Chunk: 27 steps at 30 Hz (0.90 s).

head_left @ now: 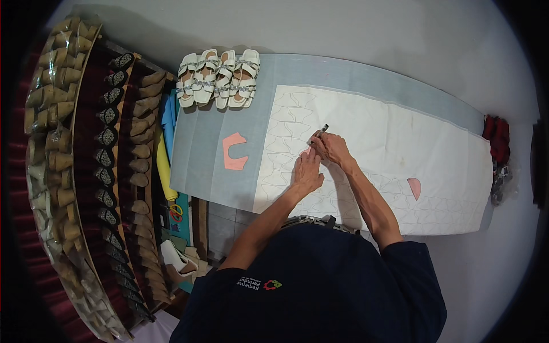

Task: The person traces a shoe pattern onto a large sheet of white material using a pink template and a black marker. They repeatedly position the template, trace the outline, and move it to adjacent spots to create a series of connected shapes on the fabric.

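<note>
My right hand (333,148) is closed around a dark pen (325,128), whose top end sticks up above the fingers. Its tip is hidden by the hand, close to the white sheet (366,123). Just beside it, my left hand (309,173) lies with fingers stretched out, pressing a small pink template (309,150) that they mostly cover. Rows of thin outlines of curved pieces run down the sheet's left side and along its near part. A pink half-round template (414,188) rests on the sheet to the right. On the grey table surface at left lies a pink U-shaped template (234,151).
White strappy sandals (218,80) stand at the table's far left corner. Along the left, shelves hold wooden shoe lasts (146,137) and dark patterned shoes (107,137). Yellow and blue rolls (164,166) and scissors with red-yellow handles (176,213) sit beside the table. A red-black item (496,140) is at right.
</note>
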Each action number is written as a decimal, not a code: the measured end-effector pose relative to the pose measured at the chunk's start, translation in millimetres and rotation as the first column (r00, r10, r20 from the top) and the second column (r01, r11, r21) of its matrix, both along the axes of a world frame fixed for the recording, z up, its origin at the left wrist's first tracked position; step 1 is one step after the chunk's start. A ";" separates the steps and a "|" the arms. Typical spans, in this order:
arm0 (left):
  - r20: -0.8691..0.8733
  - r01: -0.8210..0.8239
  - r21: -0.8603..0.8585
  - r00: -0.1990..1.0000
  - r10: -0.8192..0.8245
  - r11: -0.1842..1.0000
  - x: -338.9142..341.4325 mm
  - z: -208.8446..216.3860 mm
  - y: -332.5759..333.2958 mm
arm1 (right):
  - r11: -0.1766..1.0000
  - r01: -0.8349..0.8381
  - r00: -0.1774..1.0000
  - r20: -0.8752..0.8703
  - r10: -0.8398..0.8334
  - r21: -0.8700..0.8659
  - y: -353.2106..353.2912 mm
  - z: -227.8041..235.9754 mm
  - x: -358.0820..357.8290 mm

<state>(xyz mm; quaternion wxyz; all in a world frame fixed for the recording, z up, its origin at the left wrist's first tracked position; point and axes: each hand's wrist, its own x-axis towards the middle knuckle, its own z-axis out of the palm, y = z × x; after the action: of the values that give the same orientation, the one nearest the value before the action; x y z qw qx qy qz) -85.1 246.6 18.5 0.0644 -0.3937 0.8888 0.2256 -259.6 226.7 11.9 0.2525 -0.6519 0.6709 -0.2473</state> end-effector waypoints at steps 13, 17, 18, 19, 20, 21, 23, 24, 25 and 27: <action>-0.128 0.032 -0.019 0.991 -0.034 0.999 18.5 -8.8 -9.9 | 0.996 0.019 0.996 0.080 -0.026 0.091 8.4 8.2 -4.9; -0.166 0.063 -0.028 0.984 -0.066 0.998 26.8 -13.5 -11.9 | 0.999 0.032 0.989 0.144 -0.030 -0.014 21.6 10.2 -4.6; -0.180 0.069 -0.023 0.981 -0.072 0.997 28.4 -14.3 -13.1 | 0.998 0.051 0.988 0.143 -0.054 0.026 26.1 11.0 -6.7; -0.194 0.075 -0.017 0.978 -0.077 0.997 30.1 -15.0 -14.4 | 0.995 0.069 0.987 0.142 -0.078 0.065 29.6 11.5 -7.8; -0.196 0.088 -0.020 0.976 -0.090 0.996 31.0 -15.1 -16.2 | 0.994 0.088 0.985 0.144 -0.096 0.062 32.8 12.0 -8.2; -0.199 0.100 -0.022 0.975 -0.103 0.995 31.8 -15.3 -18.5 | 0.993 0.106 0.983 0.146 -0.114 0.059 35.5 12.4 -8.2; -0.199 0.117 -0.018 0.973 -0.119 0.993 32.8 -14.7 -20.9 | 0.989 0.135 0.977 0.157 -0.142 0.054 39.5 13.9 -6.5; -0.196 0.122 -0.012 0.973 -0.122 0.992 33.4 -13.8 -22.2 | 0.988 0.144 0.975 0.165 -0.151 0.052 41.0 15.1 -4.7; -0.193 0.127 -0.005 0.973 -0.125 0.992 33.9 -13.0 -23.3 | 0.987 0.154 0.972 0.174 -0.160 0.051 42.5 16.3 -3.1; -0.196 0.139 0.013 0.971 -0.134 0.990 32.1 -9.8 -25.9 | 0.982 0.186 0.963 0.204 -0.174 -0.042 46.2 9.0 -0.9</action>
<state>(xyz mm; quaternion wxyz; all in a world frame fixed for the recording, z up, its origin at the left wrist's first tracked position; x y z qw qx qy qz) -53.0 220.7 8.7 -0.0020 -0.3068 0.9127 0.2701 -260.5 272.9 20.9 0.2750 -0.5674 0.6909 -0.3537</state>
